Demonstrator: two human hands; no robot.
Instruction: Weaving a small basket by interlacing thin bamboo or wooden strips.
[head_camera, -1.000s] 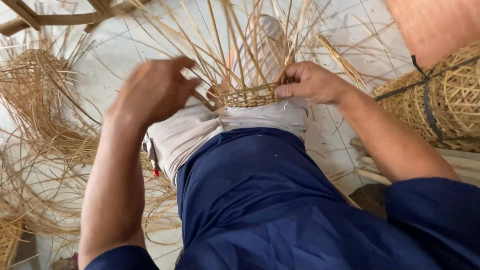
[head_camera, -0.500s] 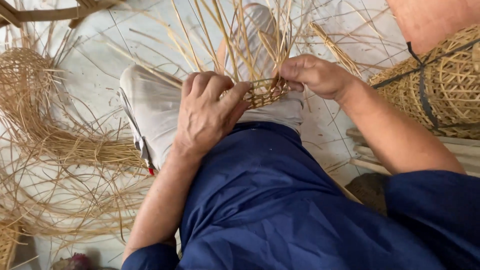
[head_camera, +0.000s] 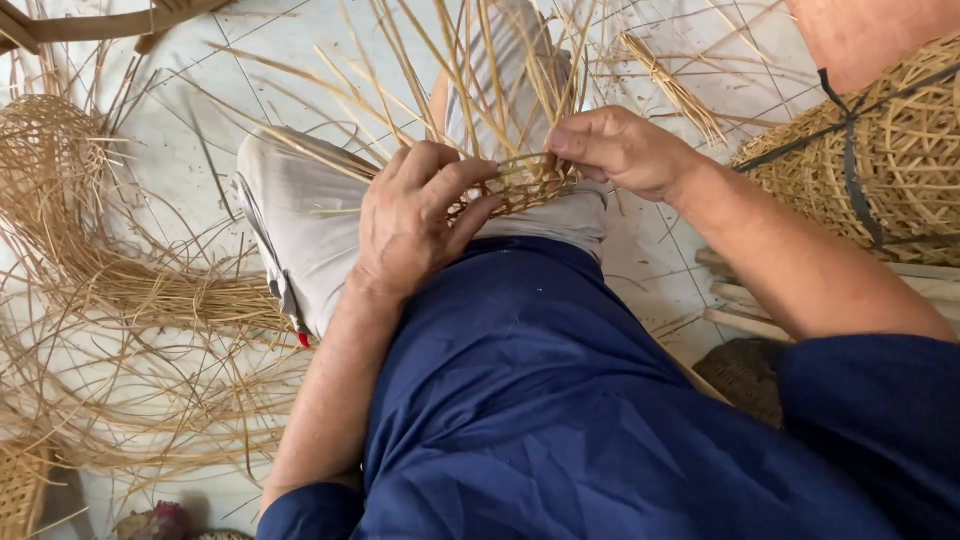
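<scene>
Head view, looking down over a dark blue shirt and pale trousers. A small half-woven basket base (head_camera: 528, 182) sits on the person's knees, its loose cane stakes (head_camera: 470, 80) fanning upward and outward. Left hand (head_camera: 420, 215) lies curled over the near left side of the weave, fingers closed around its edge, thumb across the front. Right hand (head_camera: 625, 150) pinches the right rim, thumb and forefinger tight on a strand. Loose cane strips (head_camera: 130, 330) litter the tiled floor to the left; a finished open-weave basket (head_camera: 880, 150) stands at the right, well apart.
</scene>
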